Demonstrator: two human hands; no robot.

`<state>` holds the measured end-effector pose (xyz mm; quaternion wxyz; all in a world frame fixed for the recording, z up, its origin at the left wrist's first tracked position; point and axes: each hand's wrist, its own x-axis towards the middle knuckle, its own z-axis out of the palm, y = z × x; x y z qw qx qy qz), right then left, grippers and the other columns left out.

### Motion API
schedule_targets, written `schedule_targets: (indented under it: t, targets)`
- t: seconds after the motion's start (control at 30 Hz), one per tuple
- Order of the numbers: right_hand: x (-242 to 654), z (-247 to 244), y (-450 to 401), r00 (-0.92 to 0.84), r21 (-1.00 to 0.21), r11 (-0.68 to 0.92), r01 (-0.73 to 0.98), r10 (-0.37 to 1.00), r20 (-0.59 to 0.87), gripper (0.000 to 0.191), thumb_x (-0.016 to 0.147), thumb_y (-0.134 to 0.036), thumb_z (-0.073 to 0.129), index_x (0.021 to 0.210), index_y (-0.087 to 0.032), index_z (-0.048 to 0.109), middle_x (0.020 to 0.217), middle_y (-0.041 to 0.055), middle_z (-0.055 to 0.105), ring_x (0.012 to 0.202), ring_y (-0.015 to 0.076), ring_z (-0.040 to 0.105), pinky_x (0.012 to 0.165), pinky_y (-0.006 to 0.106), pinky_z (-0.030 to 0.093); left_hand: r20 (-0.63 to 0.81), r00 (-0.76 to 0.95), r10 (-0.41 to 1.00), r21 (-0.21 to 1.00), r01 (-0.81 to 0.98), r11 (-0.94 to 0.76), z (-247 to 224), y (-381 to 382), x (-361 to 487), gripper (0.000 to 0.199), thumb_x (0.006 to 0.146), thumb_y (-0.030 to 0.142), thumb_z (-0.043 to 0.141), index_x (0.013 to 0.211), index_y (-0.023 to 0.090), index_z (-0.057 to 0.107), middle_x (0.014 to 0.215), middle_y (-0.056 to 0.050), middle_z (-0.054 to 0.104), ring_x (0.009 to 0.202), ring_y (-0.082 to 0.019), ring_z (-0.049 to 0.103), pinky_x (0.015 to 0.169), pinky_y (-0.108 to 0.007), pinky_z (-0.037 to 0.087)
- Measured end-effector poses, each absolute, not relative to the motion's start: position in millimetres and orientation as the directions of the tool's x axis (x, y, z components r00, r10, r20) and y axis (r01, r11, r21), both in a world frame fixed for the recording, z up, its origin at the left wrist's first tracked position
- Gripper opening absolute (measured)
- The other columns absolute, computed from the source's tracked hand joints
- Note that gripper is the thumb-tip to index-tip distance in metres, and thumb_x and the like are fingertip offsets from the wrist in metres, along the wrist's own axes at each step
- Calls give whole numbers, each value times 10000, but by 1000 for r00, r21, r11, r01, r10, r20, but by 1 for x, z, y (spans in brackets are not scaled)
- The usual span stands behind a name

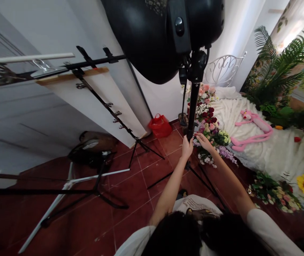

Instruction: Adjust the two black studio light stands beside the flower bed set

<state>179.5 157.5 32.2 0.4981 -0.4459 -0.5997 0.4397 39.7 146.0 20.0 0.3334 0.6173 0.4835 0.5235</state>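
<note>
A black light stand [193,103] rises in front of me, its legs spread on the tiled floor. On top sits a large black studio light [152,39], its round shade tilted to the left. My left hand [187,147] is closed around the stand's pole, below its dark joint. Beside it on the right, my right hand [203,141] is at the pole's joint, fingers bent toward a small knob. Whether those right fingers pinch the knob is too small to make out. A cable hangs along the pole.
A white backdrop board [98,103] hangs clipped to a second stand on the left. White and black stand legs [69,185] spread across the floor. A red bag [160,125] lies by the wall. Flowers [207,121] and a bed with a pink plush toy [258,124] are right.
</note>
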Motion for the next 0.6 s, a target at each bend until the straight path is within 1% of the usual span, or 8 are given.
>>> schedule_targets:
  t: [0.1, 0.17, 0.23, 0.3, 0.4, 0.47, 0.53, 0.6]
  targets:
    - [172, 24, 157, -9, -971, 221, 87, 975, 221, 378, 802, -527, 545, 1019, -217, 543, 952, 44, 648, 935, 161, 619, 873, 308, 477, 314, -25, 949, 928, 222, -301, 19, 146, 41, 434, 895, 502, 362, 1161, 171, 447, 1107, -129, 558, 1075, -213, 549, 946, -372, 423]
    - [166, 23, 156, 69, -983, 171, 74, 982, 176, 388, 781, -521, 568, 1012, -212, 523, 758, -9, 619, 715, 129, 609, 695, 251, 498, 318, -28, 948, 932, 191, -307, 18, 146, 41, 438, 889, 503, 379, 1168, 173, 450, 1106, -125, 560, 1071, -209, 551, 946, -362, 422]
    - [163, 26, 156, 124, -996, 86, 28, 988, 89, 419, 755, -514, 597, 1028, -213, 494, 579, -77, 519, 501, 95, 509, 513, 204, 433, 325, -26, 945, 934, 168, -316, 19, 145, 41, 434, 889, 496, 388, 1175, 176, 452, 1109, -121, 562, 1067, -203, 553, 949, -355, 419]
    - [161, 28, 157, 159, -999, 21, -28, 987, 16, 448, 734, -496, 625, 1049, -221, 465, 505, -120, 439, 396, 71, 403, 424, 181, 347, 329, -21, 944, 934, 159, -321, 20, 145, 41, 427, 892, 486, 388, 1180, 177, 450, 1115, -120, 560, 1070, -199, 550, 956, -353, 414]
    - [162, 29, 160, 189, -999, -23, -32, 981, -28, 447, 721, -474, 650, 1038, -223, 459, 475, -139, 397, 354, 56, 328, 378, 170, 268, 331, -31, 943, 934, 155, -322, 22, 144, 41, 423, 893, 483, 389, 1177, 177, 454, 1128, -122, 552, 1087, -199, 539, 966, -349, 405]
    - [163, 28, 162, 179, -999, -53, 12, 983, -50, 425, 728, -478, 642, 1014, -211, 477, 456, -140, 385, 354, 60, 331, 374, 171, 264, 330, -43, 943, 935, 152, -320, 22, 144, 42, 429, 892, 488, 388, 1175, 174, 458, 1135, -125, 550, 1094, -200, 536, 970, -347, 402]
    - [161, 28, 165, 180, -996, -75, 54, 982, -64, 400, 740, -470, 624, 1007, -200, 497, 473, -127, 425, 381, 69, 388, 404, 174, 321, 323, -48, 945, 938, 149, -313, 22, 144, 42, 440, 889, 497, 389, 1175, 169, 458, 1129, -127, 556, 1086, -201, 543, 966, -349, 403]
    - [159, 29, 170, 257, -991, -85, 107, 965, -55, 360, 729, -425, 631, 978, -189, 522, 547, -96, 510, 455, 81, 476, 486, 191, 408, 315, -45, 948, 940, 149, -306, 23, 144, 43, 450, 886, 504, 391, 1171, 163, 461, 1120, -129, 563, 1077, -203, 552, 959, -351, 407]
